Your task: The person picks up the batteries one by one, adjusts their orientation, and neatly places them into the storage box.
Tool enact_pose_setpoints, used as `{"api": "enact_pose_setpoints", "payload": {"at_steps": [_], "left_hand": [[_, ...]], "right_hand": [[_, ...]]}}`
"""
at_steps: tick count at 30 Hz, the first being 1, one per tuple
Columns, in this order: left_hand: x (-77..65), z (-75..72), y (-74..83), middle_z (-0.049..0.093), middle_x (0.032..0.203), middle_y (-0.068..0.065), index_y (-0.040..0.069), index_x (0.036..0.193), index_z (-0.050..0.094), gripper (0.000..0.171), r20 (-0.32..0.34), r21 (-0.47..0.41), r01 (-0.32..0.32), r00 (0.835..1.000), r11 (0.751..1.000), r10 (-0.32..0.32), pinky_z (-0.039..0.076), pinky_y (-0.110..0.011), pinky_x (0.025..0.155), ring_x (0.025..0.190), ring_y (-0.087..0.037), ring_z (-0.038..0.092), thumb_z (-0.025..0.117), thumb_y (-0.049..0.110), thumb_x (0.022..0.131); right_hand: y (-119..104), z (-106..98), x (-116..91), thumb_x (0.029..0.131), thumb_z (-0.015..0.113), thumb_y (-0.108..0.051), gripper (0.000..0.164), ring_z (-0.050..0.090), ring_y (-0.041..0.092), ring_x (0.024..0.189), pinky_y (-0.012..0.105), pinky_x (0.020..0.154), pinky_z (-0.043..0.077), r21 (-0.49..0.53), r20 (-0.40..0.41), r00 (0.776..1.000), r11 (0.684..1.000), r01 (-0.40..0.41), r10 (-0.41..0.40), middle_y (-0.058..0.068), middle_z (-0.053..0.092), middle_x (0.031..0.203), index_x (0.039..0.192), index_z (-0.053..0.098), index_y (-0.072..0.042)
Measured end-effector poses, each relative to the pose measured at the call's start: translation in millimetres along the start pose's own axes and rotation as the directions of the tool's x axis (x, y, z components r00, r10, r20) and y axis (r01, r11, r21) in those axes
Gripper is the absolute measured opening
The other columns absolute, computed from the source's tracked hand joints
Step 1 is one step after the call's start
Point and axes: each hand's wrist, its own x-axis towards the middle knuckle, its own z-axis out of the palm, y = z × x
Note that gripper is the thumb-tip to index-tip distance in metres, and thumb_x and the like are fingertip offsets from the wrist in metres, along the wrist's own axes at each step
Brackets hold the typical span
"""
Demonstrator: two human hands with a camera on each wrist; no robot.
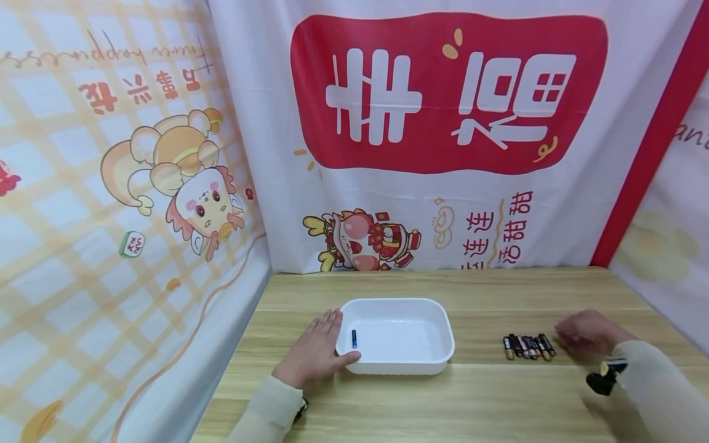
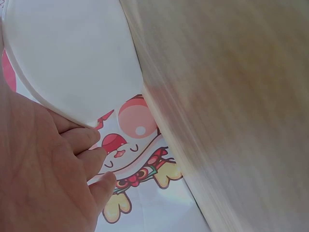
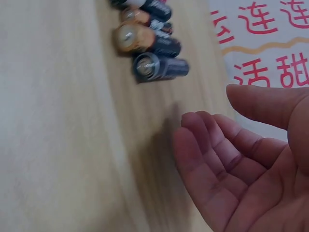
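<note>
A white plastic tray (image 1: 395, 368) sits mid-table with one dark battery (image 1: 354, 339) lying inside near its left wall. My left hand (image 1: 317, 349) rests at the tray's left end, fingers extended along that side and thumb over the front rim. From the left wrist, the fingers (image 2: 89, 162) lie beside the tray wall (image 2: 72, 53); the thumb is hidden. On the right, several batteries (image 1: 528, 347) lie side by side in a row. Just right of them is my right hand (image 1: 592, 332), its palm (image 3: 260, 179) bare, fingers loosely bent and thumb apart. The nearest battery (image 3: 161, 66) lies off the fingertips.
The wood-grain table (image 1: 482, 403) carries the tray and the row. Behind it hangs a printed white cloth (image 1: 266, 154) with a red panel, and a checked cloth (image 1: 61, 258) covers the left side. Another cloth (image 1: 659, 246) hangs at right.
</note>
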Motion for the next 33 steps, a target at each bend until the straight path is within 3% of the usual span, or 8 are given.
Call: {"api": "enact_pose_setpoints", "payload": {"at_steps": [8,17,23,33], "left_hand": [[1.3,2.3,0.4,0.012,0.161,-0.011,0.003,0.155,0.015,0.104,0.006,-0.002,-0.008,1.0,1.0,0.008,0.013,-0.046,0.117,0.147,-0.027,0.011,0.038,0.078,0.087],[1.7,1.2,0.1,0.012,0.161,-0.011,0.004,0.155,0.014,0.104,-0.002,-0.015,0.003,1.0,1.0,-0.003,0.012,-0.046,0.117,0.147,-0.027,0.01,0.039,0.077,0.087],[0.0,-0.7,-2.3,0.014,0.161,-0.012,0.003,0.155,0.015,0.104,-0.027,-0.003,0.011,1.0,1.0,-0.011,0.013,-0.047,0.117,0.146,-0.028,0.012,0.041,0.077,0.087],[2.1,0.0,0.9,0.015,0.16,-0.012,0.003,0.155,0.014,0.105,-0.016,-0.009,0.004,1.0,1.0,-0.004,0.013,-0.046,0.117,0.147,-0.028,0.012,0.04,0.078,0.087]], "right_hand": [[13,12,-5,0.093,0.057,-0.005,0.014,0.063,0.019,0.069,0.035,0.063,0.057,0.014,-0.013,1.0,1.0,-0.019,0.019,0.006,0.061,0.075,0.089,0.062,0.007],[-1,26,-11,0.092,0.062,-0.009,0.021,0.064,0.021,0.069,0.038,0.065,0.058,0.018,-0.025,1.0,1.0,-0.006,0.006,0.006,0.062,0.077,0.098,0.058,0.011],[-11,37,-11,0.088,0.065,-0.007,0.017,0.062,0.02,0.064,0.038,0.063,0.058,-0.004,-0.027,1.0,1.0,0.007,-0.007,0.006,0.06,0.074,0.092,0.062,0.008],[-8,35,-12,0.085,0.064,0.002,0.027,0.062,0.02,0.066,0.038,0.063,0.058,-0.061,-0.017,0.999,0.998,0.03,-0.031,0.006,0.063,0.078,0.104,0.059,0.02]]}}
